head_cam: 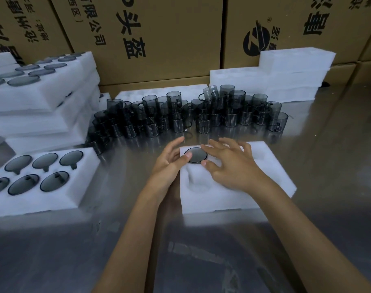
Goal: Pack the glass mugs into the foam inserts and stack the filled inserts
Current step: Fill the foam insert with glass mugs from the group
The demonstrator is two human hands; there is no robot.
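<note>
A white foam insert (233, 199) lies on the steel table in front of me. One grey glass mug (195, 155) sits sunk in its far left hole, base up. My left hand (169, 163) rests at the insert's left edge, its thumb touching the mug's rim. My right hand (229, 163) lies spread over the insert, fingertips touching the mug's right side and thumb at its near rim. Neither hand grips anything. A large cluster of loose smoky glass mugs (190, 115) stands behind the insert.
A filled insert (81, 187) with several mugs lies at the left front. A stack of filled inserts (43, 106) rises behind it. Empty inserts (290, 79) are piled at the back right. Printed cardboard boxes (159, 39) wall off the rear.
</note>
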